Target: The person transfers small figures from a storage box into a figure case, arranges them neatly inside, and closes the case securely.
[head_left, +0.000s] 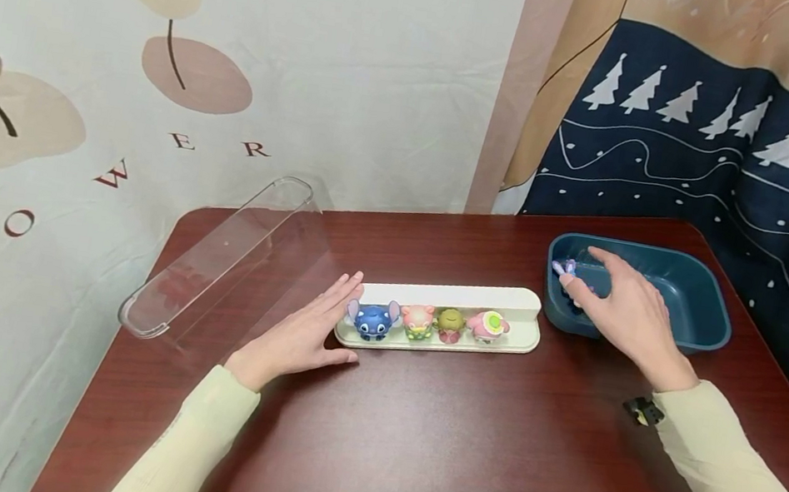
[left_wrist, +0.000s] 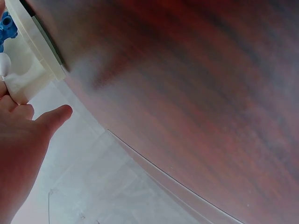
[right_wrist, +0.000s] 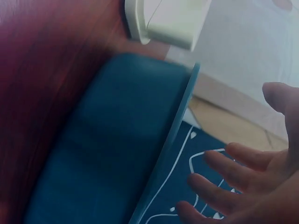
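Note:
My left hand (head_left: pixel 296 338) touches the left end of a cream-white display base (head_left: pixel 444 293), its fingers straight and thumb spread. Several small figurines line the base: a blue big-eared one (head_left: pixel 374 322) closest to that hand, a pink one (head_left: pixel 417 322), a green one (head_left: pixel 450 324), and a pink one with a white-and-green disc (head_left: pixel 488 325). Over the dark blue plastic bin (head_left: pixel 709 311), my right hand (head_left: pixel 629 314) hovers with spread fingers and nothing in its grasp. Below its thumb, a purple-eared figurine (head_left: pixel 562 267) lies in the bin, partly hidden.
A long transparent cover (head_left: pixel 222 260) leans at the table's left back, by the printed wall cloth (head_left: pixel 389 69). Navy tree-patterned fabric (head_left: pixel 685 169) hangs behind the bin. The brown wooden table (head_left: pixel 442 446) extends in front of the base. A small black object (head_left: pixel 642 411) sits by the right cuff.

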Tool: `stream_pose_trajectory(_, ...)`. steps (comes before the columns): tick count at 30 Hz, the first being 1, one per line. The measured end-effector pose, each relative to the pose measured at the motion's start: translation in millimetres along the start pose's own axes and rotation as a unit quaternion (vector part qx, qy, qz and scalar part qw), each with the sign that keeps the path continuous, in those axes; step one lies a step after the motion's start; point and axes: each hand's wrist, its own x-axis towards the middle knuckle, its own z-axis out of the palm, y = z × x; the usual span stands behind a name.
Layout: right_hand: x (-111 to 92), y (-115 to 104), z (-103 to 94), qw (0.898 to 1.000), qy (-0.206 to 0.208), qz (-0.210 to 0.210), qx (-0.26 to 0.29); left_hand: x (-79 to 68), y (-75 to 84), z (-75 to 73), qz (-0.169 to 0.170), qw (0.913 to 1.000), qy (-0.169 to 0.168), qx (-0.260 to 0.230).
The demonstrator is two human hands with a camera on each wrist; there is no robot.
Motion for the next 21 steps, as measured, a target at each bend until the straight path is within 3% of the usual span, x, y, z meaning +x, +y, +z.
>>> stream_pose_trajectory(10,26.2,15.3,-13.4,0.996,-0.076,0.045,-0.014,0.5,0.5,-0.5,0.002,1.0,0.001,0.003)
stream_pose_trajectory(21,49.4,18.3,-17.7,0.983,-0.158,0.072,-0.067,0.5,0.8,-1.4,0.003,1.0,0.001,0.004)
